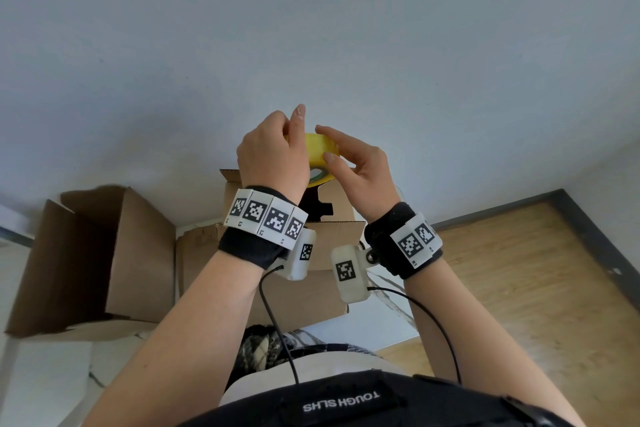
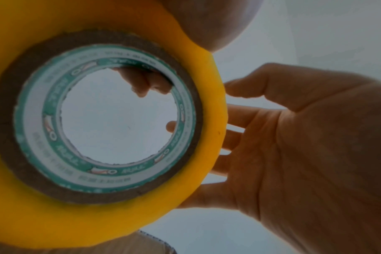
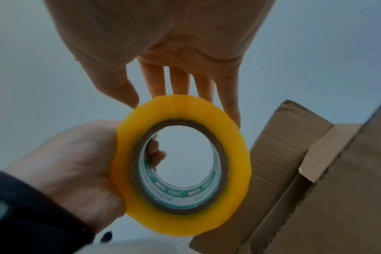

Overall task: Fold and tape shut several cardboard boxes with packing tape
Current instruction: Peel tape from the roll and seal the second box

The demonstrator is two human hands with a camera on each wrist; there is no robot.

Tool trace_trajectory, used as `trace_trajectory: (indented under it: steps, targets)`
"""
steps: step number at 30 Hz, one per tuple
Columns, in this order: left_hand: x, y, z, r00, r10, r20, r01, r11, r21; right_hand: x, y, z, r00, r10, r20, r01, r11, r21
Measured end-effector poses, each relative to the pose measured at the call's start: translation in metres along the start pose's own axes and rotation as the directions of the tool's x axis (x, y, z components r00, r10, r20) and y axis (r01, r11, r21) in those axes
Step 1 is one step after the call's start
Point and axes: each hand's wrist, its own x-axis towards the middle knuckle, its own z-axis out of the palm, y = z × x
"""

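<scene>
A yellow packing tape roll [image 1: 320, 149] with a brown and green core is held up in front of the wall. My left hand [image 1: 273, 152] grips it, fingers [image 3: 156, 151] hooked through the core and palm against the rim. My right hand [image 1: 341, 152] touches the roll's outer rim with straight fingers [image 3: 178, 80], thumb [image 1: 330, 158] resting on the near edge. In the left wrist view the roll [image 2: 98, 214] fills the left side and my right hand [image 2: 294, 146] lies against its right rim. A brown cardboard box [image 1: 311, 295] with raised flaps stands below my wrists.
A second cardboard box [image 1: 104, 253] lies open on its side at the left. A box flap [image 3: 294, 146] stands close to the right of the roll. Wooden floor [image 1: 519, 305] with a dark baseboard [image 1: 595, 236] lies at the right. A pale wall [image 1: 311, 28] is behind.
</scene>
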Motion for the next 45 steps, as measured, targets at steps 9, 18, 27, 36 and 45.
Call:
trace_trajectory:
  steps: [9,18,27,36,45]
  targets:
    - [0.002,0.001,0.001,1.000,0.006,0.009,-0.006,1.000,0.019,0.000,0.000,0.002,1.000,0.018,-0.022,-0.017,0.999,0.039]
    - [0.002,-0.003,0.003,1.000,-0.009,0.016,0.009,1.000,0.013,0.002,0.003,-0.002,0.999,0.016,0.030,-0.017,1.000,0.023]
    - [0.003,-0.008,0.004,1.000,-0.016,0.010,0.016,1.000,-0.001,0.006,0.003,-0.002,0.998,0.010,0.064,-0.006,0.998,-0.055]
    - [0.004,-0.008,0.000,0.999,-0.016,0.031,0.015,0.999,0.046,0.004,0.004,0.003,0.997,0.079,0.000,-0.079,0.994,0.070]
    - [0.000,-0.005,0.000,0.999,0.030,0.032,-0.031,0.999,0.044,0.005,0.004,-0.005,0.998,0.059,0.001,-0.059,0.997,0.055]
